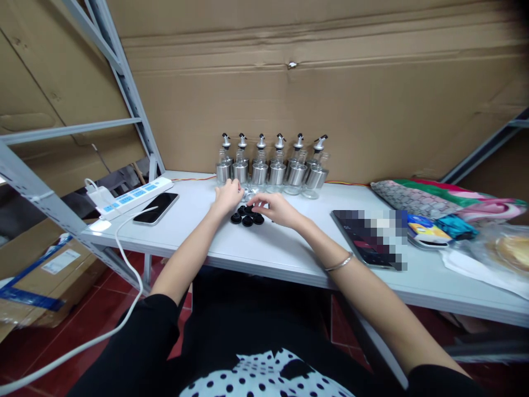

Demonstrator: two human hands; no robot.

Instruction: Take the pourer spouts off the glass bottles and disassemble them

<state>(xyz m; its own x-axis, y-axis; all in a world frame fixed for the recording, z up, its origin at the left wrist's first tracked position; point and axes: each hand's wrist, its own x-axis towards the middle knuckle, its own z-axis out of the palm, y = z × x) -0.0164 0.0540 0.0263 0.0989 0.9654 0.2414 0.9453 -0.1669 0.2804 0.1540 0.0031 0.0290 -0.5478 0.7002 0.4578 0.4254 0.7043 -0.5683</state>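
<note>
touching blk caps [247, 221], r grip [273, 208] part-open

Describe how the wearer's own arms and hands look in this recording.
The left hand and right hand are ungloved. Black sleeves leave both forearms bare. A thin, silver-coloured bangle circles the right forearm; none shows on the left.

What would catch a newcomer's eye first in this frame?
Probably the metal-sleeved glass bottles lined up before the cardboard, the back ones topped with pour spouts. Next, just in front, the left hand and the right hand, the latter at a cluster of black caps on the white table.
</note>
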